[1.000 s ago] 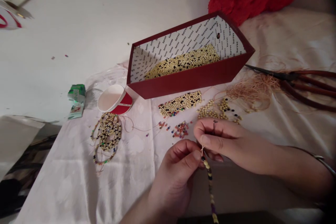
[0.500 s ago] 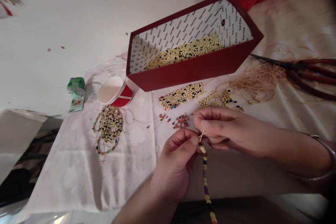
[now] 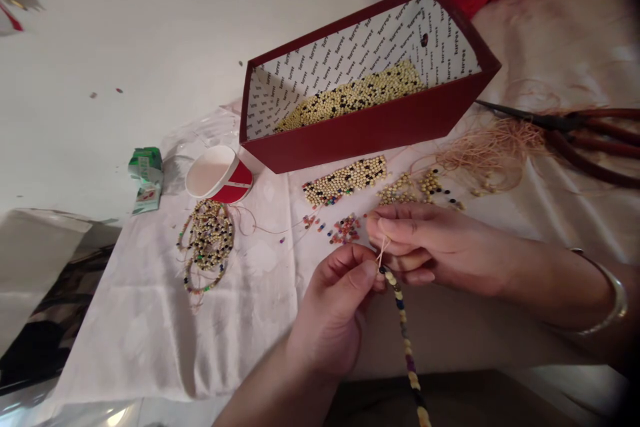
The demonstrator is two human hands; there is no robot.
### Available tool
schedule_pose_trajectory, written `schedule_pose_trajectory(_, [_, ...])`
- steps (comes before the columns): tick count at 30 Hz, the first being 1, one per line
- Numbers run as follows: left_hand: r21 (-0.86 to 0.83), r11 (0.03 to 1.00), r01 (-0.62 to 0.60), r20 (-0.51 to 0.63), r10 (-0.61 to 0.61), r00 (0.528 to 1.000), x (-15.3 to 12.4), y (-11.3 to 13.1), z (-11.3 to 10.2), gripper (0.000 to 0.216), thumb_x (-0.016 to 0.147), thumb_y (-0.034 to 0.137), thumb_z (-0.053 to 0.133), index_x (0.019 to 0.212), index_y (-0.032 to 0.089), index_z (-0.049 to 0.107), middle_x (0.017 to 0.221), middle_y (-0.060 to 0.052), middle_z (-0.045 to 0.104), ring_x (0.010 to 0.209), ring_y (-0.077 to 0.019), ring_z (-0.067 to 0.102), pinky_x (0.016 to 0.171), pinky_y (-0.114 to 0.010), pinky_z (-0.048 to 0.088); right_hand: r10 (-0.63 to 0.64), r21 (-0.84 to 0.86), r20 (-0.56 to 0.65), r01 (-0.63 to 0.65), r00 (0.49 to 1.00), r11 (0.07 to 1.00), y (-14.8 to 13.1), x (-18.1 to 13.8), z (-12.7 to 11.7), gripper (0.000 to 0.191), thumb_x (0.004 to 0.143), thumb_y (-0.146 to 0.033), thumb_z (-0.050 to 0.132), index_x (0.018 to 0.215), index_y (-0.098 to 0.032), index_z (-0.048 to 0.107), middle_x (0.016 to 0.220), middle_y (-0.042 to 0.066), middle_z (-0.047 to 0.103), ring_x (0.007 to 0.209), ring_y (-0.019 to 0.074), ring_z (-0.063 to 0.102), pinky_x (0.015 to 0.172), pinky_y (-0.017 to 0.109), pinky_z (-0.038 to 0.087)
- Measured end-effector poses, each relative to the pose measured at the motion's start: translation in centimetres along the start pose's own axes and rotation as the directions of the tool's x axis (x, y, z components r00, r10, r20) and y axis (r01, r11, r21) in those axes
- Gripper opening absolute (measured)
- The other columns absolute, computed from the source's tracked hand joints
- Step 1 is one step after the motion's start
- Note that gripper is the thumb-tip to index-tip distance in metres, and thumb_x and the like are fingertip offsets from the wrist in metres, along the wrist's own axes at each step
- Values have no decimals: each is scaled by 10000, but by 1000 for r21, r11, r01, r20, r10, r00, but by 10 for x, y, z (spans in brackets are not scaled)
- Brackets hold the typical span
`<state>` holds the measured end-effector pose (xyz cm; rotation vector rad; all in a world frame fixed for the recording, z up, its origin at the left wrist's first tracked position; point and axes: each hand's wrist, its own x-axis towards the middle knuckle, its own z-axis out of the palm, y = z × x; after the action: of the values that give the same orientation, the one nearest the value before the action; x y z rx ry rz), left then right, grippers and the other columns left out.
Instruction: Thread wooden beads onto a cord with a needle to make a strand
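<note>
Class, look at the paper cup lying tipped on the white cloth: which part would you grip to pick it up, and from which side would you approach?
Grip the paper cup across its red side wall, from above. It lies on its side with the mouth facing left, so the wall is exposed; the coiled bead strings crowd its near side.

Surface: a table covered with a white, faintly patterned cloth [image 3: 150, 333].
Box: a dark red cardboard box [image 3: 370, 130] with a white printed lining stands on the cloth, cream and black beads heaped inside.
Cup: a red and white paper cup [image 3: 220, 175] lies on its side just left of the box.
Bracelets: a pile of finished beaded strands [image 3: 206, 240] lies below the cup.
Loose beads: a cream and black patch [image 3: 345, 180], smaller cream clusters [image 3: 410, 190], and a scatter of coloured beads [image 3: 343, 230].
Thread: a tangle of pale orange thread [image 3: 490, 150] right of the box.
Scissors: dark scissors with reddish-brown handles [image 3: 575, 130] beside the thread.
Packet: a small green carton [image 3: 146, 177] at the cloth's left edge.
</note>
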<state>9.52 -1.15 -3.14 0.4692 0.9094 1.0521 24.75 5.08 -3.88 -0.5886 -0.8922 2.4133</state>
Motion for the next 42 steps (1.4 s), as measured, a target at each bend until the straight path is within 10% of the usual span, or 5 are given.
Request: schedule_pose_trajectory(42, [15, 974, -226, -100, 227, 969, 12, 1, -1, 143, 787, 213, 620, 657, 172, 579, 740, -10, 543, 663, -126, 432, 644, -244, 361, -259, -151, -206, 231, 944, 961, -21, 6, -16, 231, 879, -344, 516, 694, -211, 550, 562, -71, 233, 500, 105, 166, 468, 257, 200])
